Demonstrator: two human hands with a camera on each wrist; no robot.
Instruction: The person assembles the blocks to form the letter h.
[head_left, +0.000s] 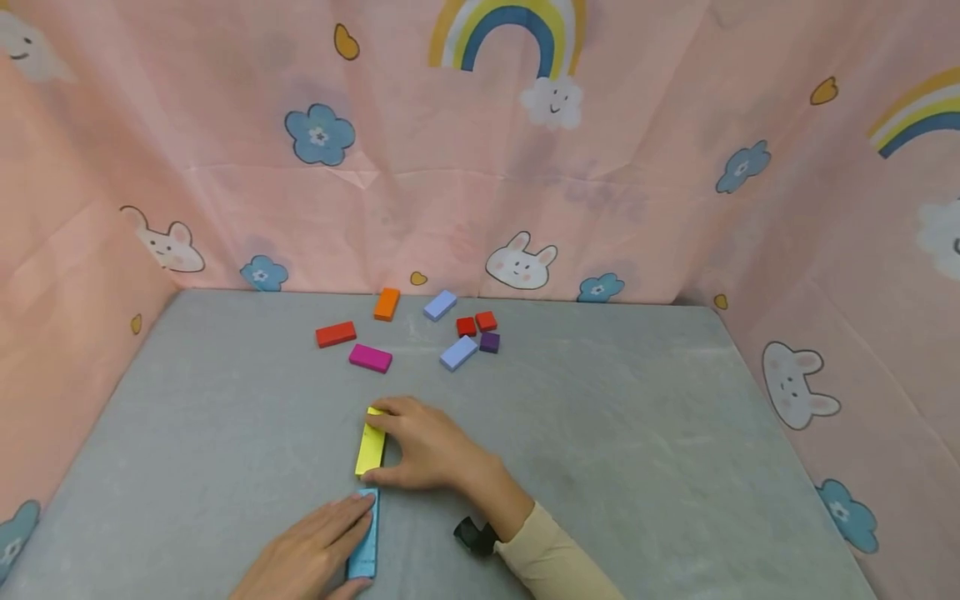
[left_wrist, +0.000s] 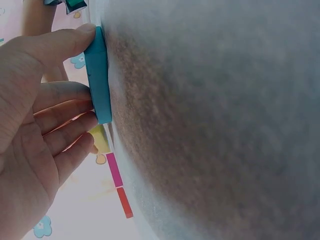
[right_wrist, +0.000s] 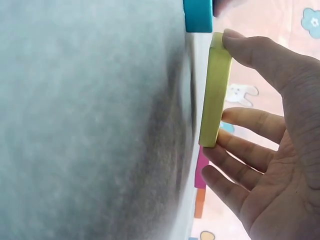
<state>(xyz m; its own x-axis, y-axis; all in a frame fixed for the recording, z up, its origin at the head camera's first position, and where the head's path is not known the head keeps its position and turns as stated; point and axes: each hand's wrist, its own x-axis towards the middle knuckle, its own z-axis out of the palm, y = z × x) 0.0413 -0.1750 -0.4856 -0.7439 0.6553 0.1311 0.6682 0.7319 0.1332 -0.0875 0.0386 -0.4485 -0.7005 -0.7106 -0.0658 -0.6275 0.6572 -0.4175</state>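
Observation:
Near the table's front edge lies a long light-blue block. My left hand grips it by its ends, thumb at the near end and fingers toward the far end, as the left wrist view also shows. Just beyond it, roughly in line, is a yellow block. Thumb and fingers of my right hand pinch this block at its two ends. A small gap separates the blocks in the head view. In the right wrist view the yellow block stands close to the table surface; whether it touches cannot be told.
Farther back on the grey table lie a magenta block, a red block, an orange block and two lavender blocks. Beside them sit two small red cubes and a purple cube. A patterned pink cloth surrounds the table.

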